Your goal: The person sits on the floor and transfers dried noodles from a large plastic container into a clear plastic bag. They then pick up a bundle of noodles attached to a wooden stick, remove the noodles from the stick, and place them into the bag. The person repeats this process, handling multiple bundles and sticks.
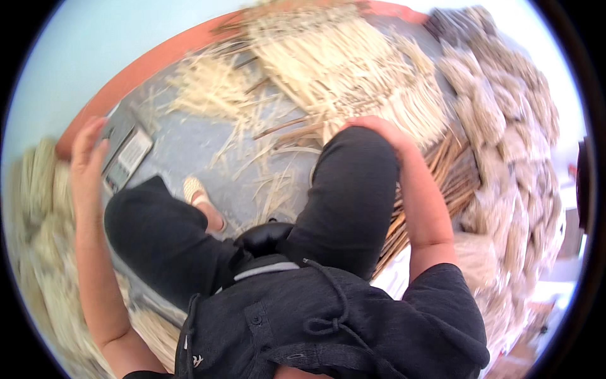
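On the left, my left hand [88,147] is raised with its fingers apart, beside a grey weighing scale [128,151] on the floor; nothing shows in it. My right hand [376,128] rests at my right knee, its fingers partly hidden beyond the knee, so its grip cannot be judged. Just past that knee lie rows of pale split plant-fibre strips [326,61], bundled side by side. A loose heap of short pale strips [210,87] is to their left. Several thin brown sticks [289,125] stick out near the rows.
Plastic-wrapped fibre bundles [511,123] are stacked along the right. More pale bundles [42,213] stand at the far left. Long brown sticks [445,189] lie beside my right leg. Scattered strips cover part of the grey floor [189,147], near my shoe [194,189].
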